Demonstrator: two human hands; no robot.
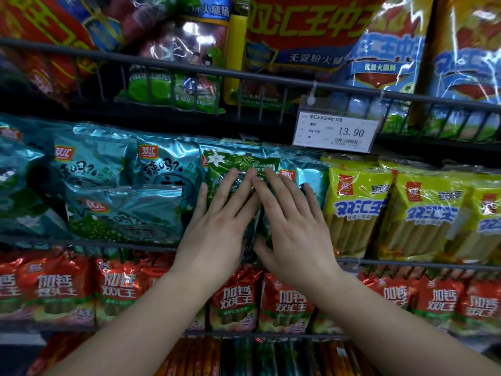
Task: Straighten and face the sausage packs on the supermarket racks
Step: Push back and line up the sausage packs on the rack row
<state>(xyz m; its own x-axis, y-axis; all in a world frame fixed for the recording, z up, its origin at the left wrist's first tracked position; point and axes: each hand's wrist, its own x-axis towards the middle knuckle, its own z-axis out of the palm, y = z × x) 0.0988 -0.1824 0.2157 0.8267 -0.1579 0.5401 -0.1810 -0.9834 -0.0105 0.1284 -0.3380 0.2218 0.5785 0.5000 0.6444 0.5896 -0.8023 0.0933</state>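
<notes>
A green sausage pack (233, 162) with a white flower stands upright on the middle rack among teal packs. My left hand (221, 223) lies flat on its front, fingers spread and pointing up. My right hand (294, 226) presses flat beside it, partly over the green pack and a teal pack (303, 175) to its right. The fingertips of both hands meet near the top of the green pack. Neither hand grips anything. One teal pack (124, 213) at the left lies tilted in front of the others.
Yellow sausage packs (357, 207) stand to the right on the same rack. Red packs (235, 299) fill the rack below. Large red and blue packs (306, 31) stand above behind a wire rail (189, 67). A price tag (336, 130) hangs from that rail.
</notes>
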